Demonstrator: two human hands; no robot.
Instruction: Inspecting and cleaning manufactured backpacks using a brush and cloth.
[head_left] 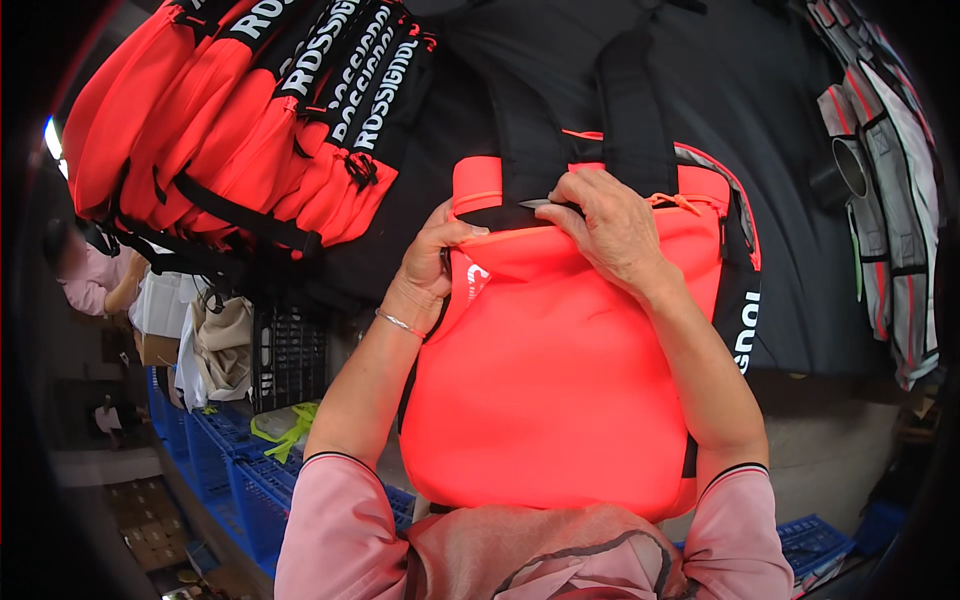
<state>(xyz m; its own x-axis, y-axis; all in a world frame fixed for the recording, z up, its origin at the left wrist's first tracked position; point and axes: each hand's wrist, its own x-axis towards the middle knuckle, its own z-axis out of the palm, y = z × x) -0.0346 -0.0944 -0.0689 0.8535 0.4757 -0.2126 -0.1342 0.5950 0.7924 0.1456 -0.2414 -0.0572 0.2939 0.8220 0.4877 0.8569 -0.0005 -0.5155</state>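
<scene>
A bright red-orange backpack (560,390) lies in front of me, its lower end close to my body. Its black shoulder straps (640,110) stretch away over the dark cloth. My left hand (436,250) grips the bag's upper left edge, thumb on top, beside a small white-printed corner patch (472,277). At the middle of the top edge, my right hand (610,222) is closed around a small pointed metal tool (535,203). The tool's tip points left, close to the black fabric by the seam; most of it is hidden in my fingers. An orange zipper pull (675,203) is to the right.
Several similar red bags (220,130) are stacked at the far left. Grey strapped pieces (880,200) and a dark cylinder (840,175) sit at the right. Blue crates (235,465) and a black crate (290,350) stand lower left. Another person (90,270) is at the left edge.
</scene>
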